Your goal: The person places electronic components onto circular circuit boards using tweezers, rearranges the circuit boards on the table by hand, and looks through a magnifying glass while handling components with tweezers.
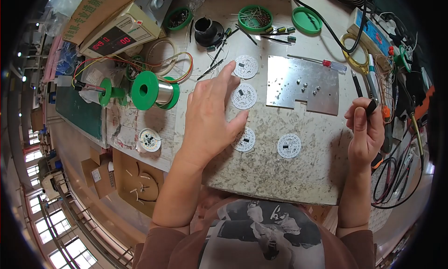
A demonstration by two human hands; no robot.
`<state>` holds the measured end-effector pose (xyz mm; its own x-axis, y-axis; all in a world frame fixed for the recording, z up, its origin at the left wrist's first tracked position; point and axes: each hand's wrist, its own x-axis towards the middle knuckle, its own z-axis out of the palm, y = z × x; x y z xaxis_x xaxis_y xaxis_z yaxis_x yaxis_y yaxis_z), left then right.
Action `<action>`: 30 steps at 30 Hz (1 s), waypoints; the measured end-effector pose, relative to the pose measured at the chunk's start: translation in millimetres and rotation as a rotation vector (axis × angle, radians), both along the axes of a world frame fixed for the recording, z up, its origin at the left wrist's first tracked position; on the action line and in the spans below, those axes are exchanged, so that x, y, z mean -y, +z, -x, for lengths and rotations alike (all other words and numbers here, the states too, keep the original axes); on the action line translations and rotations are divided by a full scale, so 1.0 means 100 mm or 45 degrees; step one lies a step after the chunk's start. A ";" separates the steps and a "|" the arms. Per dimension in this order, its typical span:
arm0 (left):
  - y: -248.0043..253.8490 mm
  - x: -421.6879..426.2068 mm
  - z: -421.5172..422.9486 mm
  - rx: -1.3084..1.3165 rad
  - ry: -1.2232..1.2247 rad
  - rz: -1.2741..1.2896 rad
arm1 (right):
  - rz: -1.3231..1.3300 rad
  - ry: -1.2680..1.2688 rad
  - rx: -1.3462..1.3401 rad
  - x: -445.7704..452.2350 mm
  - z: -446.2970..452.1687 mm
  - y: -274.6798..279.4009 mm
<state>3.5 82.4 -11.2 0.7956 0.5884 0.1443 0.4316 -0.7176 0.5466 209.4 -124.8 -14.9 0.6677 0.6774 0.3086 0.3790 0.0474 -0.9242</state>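
My left hand (210,112) is over the work surface, thumb and fingers spread, holding nothing. Its index fingertip is beside the upper round white circuit board (246,67); whether they touch I cannot tell. Between thumb and fingers lies a second round board (244,96), and below the thumb a third (244,139), partly covered by the hand. Another round board (289,146) lies farther right. The boards each bear a small black chip. My right hand (366,131), at the right edge, is closed on a slim black tool (372,107); its kind is unclear.
A metal plate (303,84) with small solder-like beads lies centre right, a screwdriver (333,65) behind it. Green dishes (255,19) of components stand at the back. A solder spool (151,90) and a digital-display unit (120,33) are left; cables (396,173) hang right.
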 end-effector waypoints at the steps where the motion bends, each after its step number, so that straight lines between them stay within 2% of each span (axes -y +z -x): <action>1: 0.01 -0.02 0.01 -0.007 -0.006 0.026 | 0.001 0.002 0.002 0.00 0.00 0.00; 23: 0.05 -0.04 -0.01 -0.004 -0.076 0.117 | 0.016 0.003 -0.006 0.01 0.00 0.00; 26: 0.02 0.01 -0.05 0.046 -0.004 0.038 | 0.009 0.004 0.005 -0.01 0.01 0.02; 30: 0.02 0.11 -0.07 -0.109 0.115 -0.160 | 0.003 0.004 -0.015 0.00 0.00 0.00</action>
